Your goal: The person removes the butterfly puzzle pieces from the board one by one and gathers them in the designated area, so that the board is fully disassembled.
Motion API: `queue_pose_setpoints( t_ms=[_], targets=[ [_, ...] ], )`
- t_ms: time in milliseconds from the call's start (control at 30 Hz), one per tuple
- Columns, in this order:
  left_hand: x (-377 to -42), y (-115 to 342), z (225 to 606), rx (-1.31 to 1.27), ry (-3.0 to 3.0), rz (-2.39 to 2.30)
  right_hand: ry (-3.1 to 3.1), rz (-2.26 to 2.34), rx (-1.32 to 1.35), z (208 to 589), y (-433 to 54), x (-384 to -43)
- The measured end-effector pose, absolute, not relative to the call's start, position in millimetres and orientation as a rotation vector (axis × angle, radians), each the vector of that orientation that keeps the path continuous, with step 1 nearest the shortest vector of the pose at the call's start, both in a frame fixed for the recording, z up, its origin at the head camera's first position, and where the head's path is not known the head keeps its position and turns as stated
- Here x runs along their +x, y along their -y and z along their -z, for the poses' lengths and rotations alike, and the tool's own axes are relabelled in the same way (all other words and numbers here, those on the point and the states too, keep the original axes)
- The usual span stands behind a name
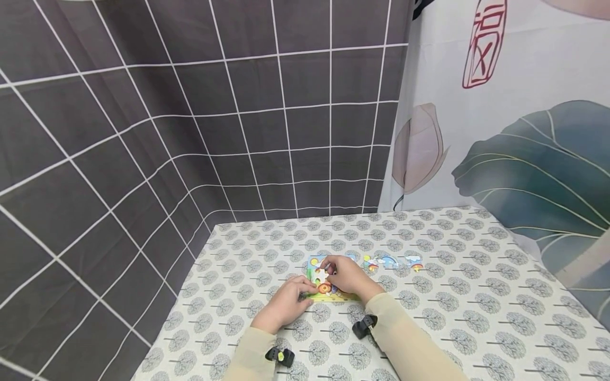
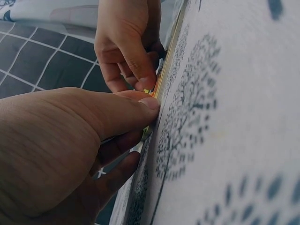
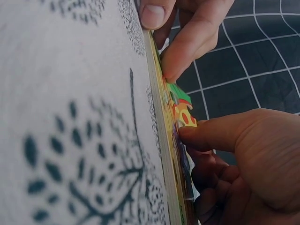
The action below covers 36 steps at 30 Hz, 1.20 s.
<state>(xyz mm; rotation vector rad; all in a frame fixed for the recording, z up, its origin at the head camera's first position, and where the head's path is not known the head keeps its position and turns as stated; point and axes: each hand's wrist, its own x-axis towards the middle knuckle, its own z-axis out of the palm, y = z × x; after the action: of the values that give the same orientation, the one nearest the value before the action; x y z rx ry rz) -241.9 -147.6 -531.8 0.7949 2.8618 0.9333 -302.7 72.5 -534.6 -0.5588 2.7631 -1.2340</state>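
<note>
A: What is nearest?

B: Two pale yellow sleeves [image 1: 412, 338] reach in over a cloth-covered table [image 1: 481, 349] printed with grey trees, a black band [image 1: 364, 325] at each wrist.

A: And the left hand?

B: The left hand [image 1: 288, 300] holds the near left corner of a colourful puzzle board [image 1: 329, 298], its thumb at the edge and its forefinger on the picture side.

A: The right hand?

B: Seen above the board's right half, the right hand [image 1: 347, 276] pinches a puzzle piece [image 3: 183, 112], green with spotted yellow and red, between thumb and fingers. The right wrist view shows the piece tilted up from the board; whether any edge is seated, one cannot tell.

A: Where does the board lie?

B: Flat on the cloth in front of the person, a white patch showing between the hands.

A: Beyond?

B: Loose pieces [image 1: 389, 262], one with a rainbow, lie in a row to the right of the board. Behind the table hang a dark curtain [image 1: 257, 132] with white grid lines and, at right, a pale drape [image 1: 548, 58] bearing lotus leaves and red characters.
</note>
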Motion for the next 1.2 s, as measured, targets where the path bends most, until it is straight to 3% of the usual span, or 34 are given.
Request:
queue_pose_setpoints(
  t_ms=[1200],
  targets=[
    [-240.6,148.6,531.4,0.782,-2.854,-0.941,-2.688,1.308,-0.493,526.9,-80.9,-297.3]
  ],
)
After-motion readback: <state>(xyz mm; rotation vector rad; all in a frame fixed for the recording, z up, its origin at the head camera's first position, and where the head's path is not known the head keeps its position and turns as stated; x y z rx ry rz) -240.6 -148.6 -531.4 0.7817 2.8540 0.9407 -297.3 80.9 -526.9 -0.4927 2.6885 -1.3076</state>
